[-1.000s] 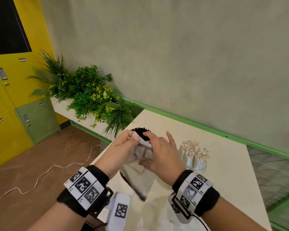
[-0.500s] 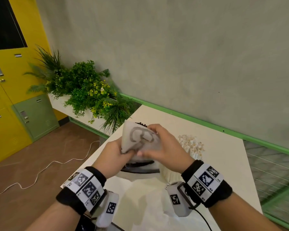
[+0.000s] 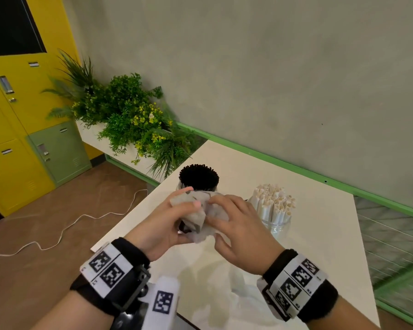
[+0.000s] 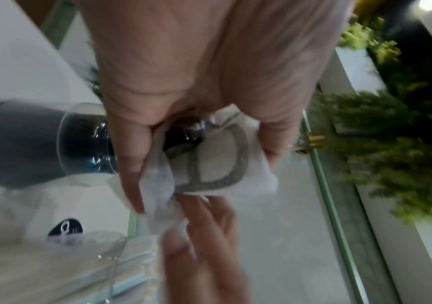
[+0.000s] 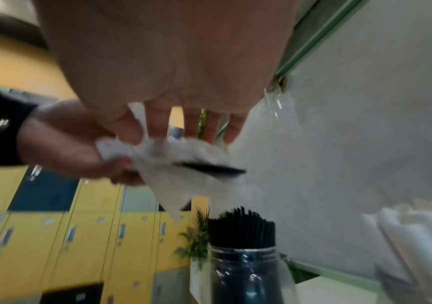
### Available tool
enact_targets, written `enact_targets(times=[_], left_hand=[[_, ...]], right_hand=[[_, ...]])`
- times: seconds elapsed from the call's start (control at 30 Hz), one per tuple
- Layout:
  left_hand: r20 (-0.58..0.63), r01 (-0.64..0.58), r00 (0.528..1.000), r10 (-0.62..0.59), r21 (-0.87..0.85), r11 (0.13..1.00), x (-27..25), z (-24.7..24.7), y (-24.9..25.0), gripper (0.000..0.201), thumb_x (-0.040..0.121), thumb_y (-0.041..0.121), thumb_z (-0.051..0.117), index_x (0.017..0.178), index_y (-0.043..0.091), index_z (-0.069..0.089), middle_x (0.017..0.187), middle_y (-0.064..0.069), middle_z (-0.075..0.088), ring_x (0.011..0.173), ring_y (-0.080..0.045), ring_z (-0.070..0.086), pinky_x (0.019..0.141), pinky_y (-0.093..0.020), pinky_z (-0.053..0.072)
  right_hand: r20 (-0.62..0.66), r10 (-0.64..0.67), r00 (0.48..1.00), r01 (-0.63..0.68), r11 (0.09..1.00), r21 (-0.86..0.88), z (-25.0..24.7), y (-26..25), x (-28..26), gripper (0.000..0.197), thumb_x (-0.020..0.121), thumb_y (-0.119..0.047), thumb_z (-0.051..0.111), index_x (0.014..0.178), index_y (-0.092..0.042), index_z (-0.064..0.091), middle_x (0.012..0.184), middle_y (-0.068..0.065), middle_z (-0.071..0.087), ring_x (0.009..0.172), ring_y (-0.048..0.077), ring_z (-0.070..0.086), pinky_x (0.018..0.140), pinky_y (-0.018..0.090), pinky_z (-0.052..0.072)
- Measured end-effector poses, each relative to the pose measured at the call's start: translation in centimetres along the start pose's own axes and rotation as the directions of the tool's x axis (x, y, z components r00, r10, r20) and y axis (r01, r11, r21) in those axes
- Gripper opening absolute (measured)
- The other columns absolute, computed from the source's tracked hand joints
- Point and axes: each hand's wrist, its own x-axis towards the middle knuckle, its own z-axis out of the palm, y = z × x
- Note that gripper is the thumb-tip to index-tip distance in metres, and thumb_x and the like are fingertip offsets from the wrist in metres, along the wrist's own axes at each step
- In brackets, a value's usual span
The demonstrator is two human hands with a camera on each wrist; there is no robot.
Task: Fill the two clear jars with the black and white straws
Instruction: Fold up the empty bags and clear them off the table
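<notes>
On the far left I see yellow and green metal lockers [image 3: 22,139], with a thin white cable [image 3: 65,231] lying on the brown floor in front of them. Right of the lockers a white planter of green leafy plants with small yellow flowers [image 3: 129,122] stands against the grey wall, just beyond the left corner of the white table [image 3: 320,222].

On the table, nearest that planter, stands a clear jar packed with upright thin black straws [image 3: 198,177]. Directly in front of the jar I hold a crumpled, translucent white plastic wrapper with grey printing [image 3: 196,210] above the table. My left hand [image 3: 162,227] grips the wrapper's left side, its fingers [image 4: 131,164] curled around the film and the thumb pressing on top. My right hand [image 3: 241,232] takes the wrapper's right side, thumb and forefinger pinching the film while its other fingers [image 5: 233,127] spread loosely over it. In the right wrist view a dark strip shows inside the wrapper; I cannot tell what it is.

Right of the black-straw jar, just beside my right hand, a second clear jar holds a bundle of upright wide white straws [image 3: 273,206], their open ends fanning out above the rim. Both wrists carry black bands with black-and-white square markers.
</notes>
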Motion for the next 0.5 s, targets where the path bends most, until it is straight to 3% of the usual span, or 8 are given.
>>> enact_targets(times=[0.07, 0.1, 0.17, 0.23, 0.33, 0.4, 0.47, 0.5], left_hand=[[-0.138, -0.104, 0.983, 0.117, 0.099, 0.990, 0.3, 0.3, -0.7, 0.059, 0.063, 0.010, 0.058, 0.120, 0.022, 0.047, 0.109, -0.012, 0.062, 0.089, -0.025, 0.061, 0.073, -0.043, 0.053], [-0.161, -0.144, 0.973, 0.164, 0.130, 0.981, 0.5, 0.2, -1.0, 0.056, 0.061, 0.006, 0.055, 0.115, 0.021, 0.047, 0.105, -0.011, 0.062, 0.084, -0.022, 0.062, 0.071, -0.040, 0.053], [-0.145, -0.176, 0.969, 0.202, 0.179, 0.968, 0.5, -0.1, -1.3, 0.051, 0.061, 0.002, 0.054, 0.109, 0.018, 0.048, 0.101, -0.012, 0.064, 0.079, -0.019, 0.065, 0.066, -0.035, 0.055], [-0.094, -0.153, 0.981, 0.171, 0.167, 0.974, 0.4, -0.5, -1.2, 0.045, 0.064, -0.001, 0.056, 0.107, 0.014, 0.054, 0.097, -0.013, 0.067, 0.079, -0.020, 0.066, 0.066, -0.031, 0.057], [0.015, -0.050, 0.999, 0.049, 0.019, 0.999, 0.2, -1.4, -0.3, 0.028, 0.079, 0.004, 0.059, 0.106, 0.006, 0.066, 0.099, -0.016, 0.069, 0.065, -0.018, 0.059, 0.067, -0.028, 0.056], [0.065, -0.025, 0.998, 0.023, 0.033, 0.999, 0.1, -2.6, 0.4, 0.026, 0.079, 0.010, 0.065, 0.103, 0.002, 0.067, 0.095, -0.015, 0.069, 0.063, -0.017, 0.058, 0.069, -0.029, 0.057], [0.023, -0.055, 0.998, 0.052, 0.130, 0.990, 0.5, -4.1, 1.1, 0.024, 0.082, 0.010, 0.069, 0.104, 0.002, 0.066, 0.097, -0.016, 0.070, 0.073, -0.019, 0.066, 0.068, -0.028, 0.057], [-0.027, -0.089, 0.995, 0.097, 0.208, 0.974, 0.8, -5.0, 1.5, 0.024, 0.083, 0.011, 0.068, 0.105, 0.004, 0.064, 0.102, -0.017, 0.068, 0.079, -0.019, 0.067, 0.069, -0.029, 0.057]], right_hand=[[-0.004, 0.122, 0.993, -0.116, 0.954, 0.277, -0.3, -0.5, 0.3, 0.039, 0.088, -0.040, 0.048, 0.123, -0.025, 0.057, 0.138, -0.005, 0.039, 0.127, 0.015, 0.039, 0.102, 0.031, 0.035], [0.003, 0.211, 0.978, -0.191, 0.878, 0.438, -0.4, -0.7, 0.7, 0.045, 0.089, -0.046, 0.047, 0.129, -0.025, 0.051, 0.139, -0.009, 0.037, 0.129, 0.008, 0.037, 0.105, 0.028, 0.035], [0.082, 0.327, 0.942, -0.300, 0.702, 0.646, -0.3, -1.2, 1.6, 0.062, 0.088, -0.054, 0.053, 0.141, -0.028, 0.034, 0.140, -0.015, 0.033, 0.130, -0.004, 0.032, 0.106, 0.020, 0.033], [0.145, 0.329, 0.933, -0.333, 0.639, 0.693, 0.8, -1.8, 2.3, 0.078, 0.082, -0.055, 0.063, 0.144, -0.029, 0.024, 0.142, -0.013, 0.032, 0.130, -0.009, 0.029, 0.105, 0.012, 0.028], [0.180, 0.390, 0.903, -0.365, 0.477, 0.800, 2.6, -2.7, 3.3, 0.099, 0.071, -0.055, 0.076, 0.148, -0.024, 0.020, 0.142, -0.005, 0.042, 0.131, 0.007, 0.042, 0.107, 0.030, 0.038], [0.180, 0.421, 0.889, -0.335, 0.331, 0.882, 3.1, -3.4, 4.0, 0.074, 0.072, -0.031, 0.083, 0.133, -0.024, 0.042, 0.123, -0.003, 0.060, 0.114, 0.010, 0.058, 0.092, 0.030, 0.050], [0.163, 0.469, 0.868, -0.339, 0.320, 0.885, 3.5, -4.4, 5.1, 0.050, 0.074, -0.012, 0.080, 0.113, -0.027, 0.053, 0.105, -0.005, 0.067, 0.096, 0.006, 0.064, 0.076, 0.019, 0.050], [0.141, 0.514, 0.846, -0.354, 0.346, 0.869, 4.0, -4.7, 5.7, 0.044, 0.074, -0.012, 0.079, 0.108, -0.027, 0.054, 0.100, -0.007, 0.067, 0.091, 0.005, 0.063, 0.073, 0.016, 0.049]])
